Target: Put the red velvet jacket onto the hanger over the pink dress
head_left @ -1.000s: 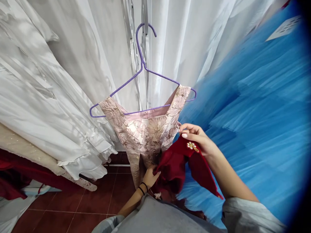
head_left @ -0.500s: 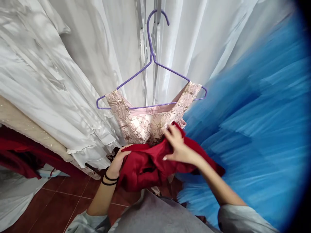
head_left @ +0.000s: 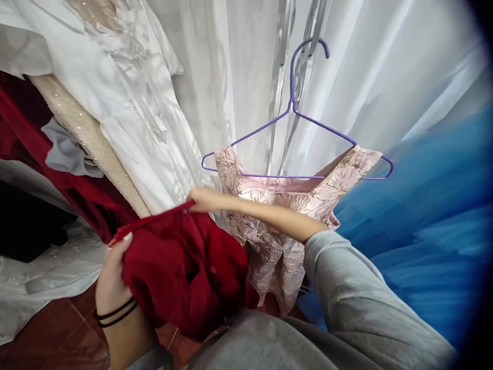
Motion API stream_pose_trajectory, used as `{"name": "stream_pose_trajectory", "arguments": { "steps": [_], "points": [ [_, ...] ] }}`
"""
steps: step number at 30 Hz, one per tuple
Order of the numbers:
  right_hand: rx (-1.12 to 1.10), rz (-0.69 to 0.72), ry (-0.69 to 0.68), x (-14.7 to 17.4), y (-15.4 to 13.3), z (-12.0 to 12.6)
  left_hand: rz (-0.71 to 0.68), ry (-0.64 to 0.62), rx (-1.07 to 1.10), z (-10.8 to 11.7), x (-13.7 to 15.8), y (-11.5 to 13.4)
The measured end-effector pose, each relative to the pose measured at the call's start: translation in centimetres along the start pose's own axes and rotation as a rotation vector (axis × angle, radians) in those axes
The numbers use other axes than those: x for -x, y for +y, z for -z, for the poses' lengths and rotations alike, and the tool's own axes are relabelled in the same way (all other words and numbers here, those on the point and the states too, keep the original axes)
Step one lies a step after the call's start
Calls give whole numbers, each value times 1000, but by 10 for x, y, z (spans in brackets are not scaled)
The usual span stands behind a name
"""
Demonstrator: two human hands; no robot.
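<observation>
A dark red garment (head_left: 185, 267) hangs bunched between my hands, its upper edge stretched between them; I cannot tell its exact kind. At its left corner my left hand (head_left: 115, 272), with two black bands at the wrist, is closed on that edge. My right hand (head_left: 204, 199) reaches across to the left and pinches the other end of the edge. Behind my right forearm is a pink floral brocade dress (head_left: 265, 205), hung by its wide straps on a purple hanger (head_left: 295, 105). My arm and the red cloth hide part of it.
White garments (head_left: 131, 113) hang at the left, beside a beige sparkly one (head_left: 88, 139) and dark red ones (head_left: 80, 195). A pale curtain (head_left: 246, 77) is behind the hanger. Blue tulle (head_left: 435, 231) fills the right side. Red tiles (head_left: 50, 329) cover the floor.
My view has turned left, so the hanger and pink dress appear farther right. Both hands have carried the red garment leftward, and my right hand, earlier spread on the cloth, now grips its edge.
</observation>
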State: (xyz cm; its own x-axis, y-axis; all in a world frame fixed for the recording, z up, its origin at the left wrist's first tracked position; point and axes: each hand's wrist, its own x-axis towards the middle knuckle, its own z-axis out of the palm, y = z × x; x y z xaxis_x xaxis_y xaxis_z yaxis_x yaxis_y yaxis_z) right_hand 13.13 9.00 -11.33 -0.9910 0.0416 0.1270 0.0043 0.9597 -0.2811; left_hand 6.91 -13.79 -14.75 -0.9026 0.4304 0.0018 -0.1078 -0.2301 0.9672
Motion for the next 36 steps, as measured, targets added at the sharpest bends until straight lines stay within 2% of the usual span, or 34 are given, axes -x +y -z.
{"name": "stream_pose_trajectory", "arguments": {
  "steps": [2,4,6,7,8,11,12,13,15,18,20,22,23,25,26,27,28,31,32,34,36],
  "points": [
    [177,-51,303,-32,-1,43,-184,62,18,-2,-19,21],
    [359,-41,586,-55,1,83,-465,82,-20,-14,-43,39],
    [476,-13,737,-68,9,114,-667,36,-45,-32,-68,50],
    [504,-4,711,-72,16,125,-692,-4,-22,-42,-81,52],
    [513,-12,608,-74,24,134,-668,-55,15,-53,-92,52],
    [478,-140,141,-70,48,149,-469,-203,96,-82,-115,48],
    [480,-195,57,-66,54,153,-425,-221,115,-90,-118,47],
    [490,-240,54,-61,58,159,-401,-246,135,-99,-118,49],
    [520,-275,224,-48,59,176,-431,-301,215,-118,-110,58],
    [495,-275,566,-21,48,214,-592,-404,336,-152,-82,81],
    [468,-297,677,2,35,238,-716,-451,360,-175,-56,89],
    [529,-378,620,25,23,250,-764,-533,264,-191,-29,86],
    [601,-438,522,35,20,252,-727,-644,140,-195,-17,81],
    [734,-556,274,51,19,245,-568,-985,-195,-197,-1,69],
    [749,-596,195,57,22,238,-506,-1125,-334,-196,1,64],
    [720,-607,171,61,27,230,-503,-1182,-416,-195,-1,59],
    [656,-591,202,63,34,223,-572,-1140,-444,-195,-6,56],
    [553,-483,344,64,53,206,-936,-713,-483,-210,-33,48],
    [580,-463,348,63,57,204,-1020,-645,-549,-219,-41,45],
    [606,-476,331,61,55,203,-1108,-641,-691,-240,-51,38],
    [486,-550,325,62,40,209,-1127,-642,-742,-261,-51,31]
  ]
}}
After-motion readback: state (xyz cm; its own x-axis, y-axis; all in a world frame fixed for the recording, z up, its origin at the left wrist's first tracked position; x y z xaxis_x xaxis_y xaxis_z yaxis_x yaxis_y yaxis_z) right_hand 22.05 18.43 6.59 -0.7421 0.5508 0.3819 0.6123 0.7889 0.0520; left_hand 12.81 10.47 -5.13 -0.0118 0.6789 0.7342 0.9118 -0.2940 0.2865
